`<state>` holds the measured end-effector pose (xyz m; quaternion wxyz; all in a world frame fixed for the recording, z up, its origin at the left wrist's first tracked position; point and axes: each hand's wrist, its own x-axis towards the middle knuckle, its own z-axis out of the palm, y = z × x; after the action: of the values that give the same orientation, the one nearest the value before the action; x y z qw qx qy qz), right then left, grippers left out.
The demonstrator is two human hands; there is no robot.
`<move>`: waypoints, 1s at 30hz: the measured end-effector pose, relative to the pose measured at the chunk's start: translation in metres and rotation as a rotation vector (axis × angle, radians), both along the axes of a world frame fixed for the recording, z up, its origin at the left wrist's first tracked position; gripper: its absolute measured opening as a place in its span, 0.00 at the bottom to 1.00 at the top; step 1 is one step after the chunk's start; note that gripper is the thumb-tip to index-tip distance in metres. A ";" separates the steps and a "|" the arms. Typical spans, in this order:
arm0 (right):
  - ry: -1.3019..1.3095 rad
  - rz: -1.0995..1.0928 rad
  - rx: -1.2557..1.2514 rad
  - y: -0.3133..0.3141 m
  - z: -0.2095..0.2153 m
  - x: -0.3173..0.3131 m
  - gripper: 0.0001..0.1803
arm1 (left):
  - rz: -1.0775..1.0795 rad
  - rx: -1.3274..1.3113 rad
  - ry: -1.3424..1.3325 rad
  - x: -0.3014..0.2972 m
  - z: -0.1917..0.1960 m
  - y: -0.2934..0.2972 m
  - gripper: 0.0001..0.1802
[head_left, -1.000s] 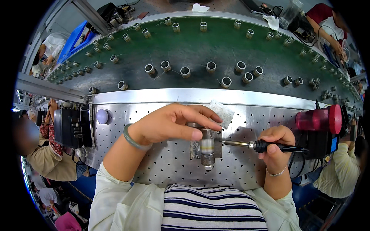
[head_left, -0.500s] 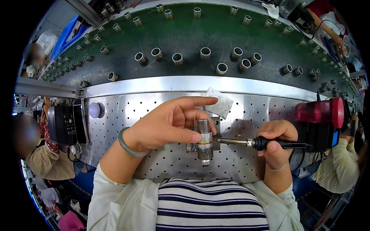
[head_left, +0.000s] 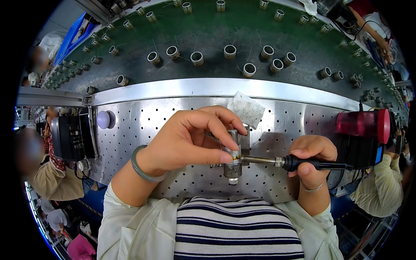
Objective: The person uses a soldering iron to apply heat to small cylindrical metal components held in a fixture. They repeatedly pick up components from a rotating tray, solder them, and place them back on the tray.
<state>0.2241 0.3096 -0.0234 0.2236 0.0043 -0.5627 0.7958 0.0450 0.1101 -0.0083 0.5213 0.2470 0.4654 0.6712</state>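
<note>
My left hand (head_left: 186,138) pinches a short metal ring (head_left: 234,153) between thumb and forefinger. The ring sits around an upright-looking metal spindle (head_left: 233,173) with a rounded shiny end toward me. Part of the small metal block (head_left: 245,143) behind the spindle is covered by my fingers. From the right, my right hand (head_left: 314,158) grips a soldering iron (head_left: 262,160) by its black handle. Its metal shaft points left, and the tip meets or nearly meets the ring's side; exact contact is too small to tell.
A perforated metal worktop (head_left: 138,125) lies beneath my hands, with a whitish square pad (head_left: 247,109) behind them. Beyond a metal rail, a green conveyor (head_left: 208,34) carries several metal rings with thin wires. A purple knob (head_left: 104,120) stands left; a red translucent container (head_left: 362,123) stands right.
My left forefinger has come down onto the ring, where it was stretched out above before. The spindle and iron tip appear slightly further right. Several rings on the conveyor have shifted a little.
</note>
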 end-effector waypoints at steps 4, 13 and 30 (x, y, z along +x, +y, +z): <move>-0.008 0.014 0.033 0.001 0.002 0.000 0.12 | -0.015 0.054 0.050 0.000 -0.003 -0.001 0.09; 0.060 0.039 0.097 0.005 -0.002 -0.002 0.13 | -0.023 0.034 0.079 -0.002 -0.002 -0.001 0.08; 0.011 0.012 0.098 0.007 -0.004 0.000 0.13 | -0.056 0.079 0.081 -0.004 -0.008 -0.001 0.09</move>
<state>0.2242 0.3162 -0.0275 0.2214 0.0230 -0.5997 0.7686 0.0407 0.1093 -0.0160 0.5103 0.3074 0.4522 0.6638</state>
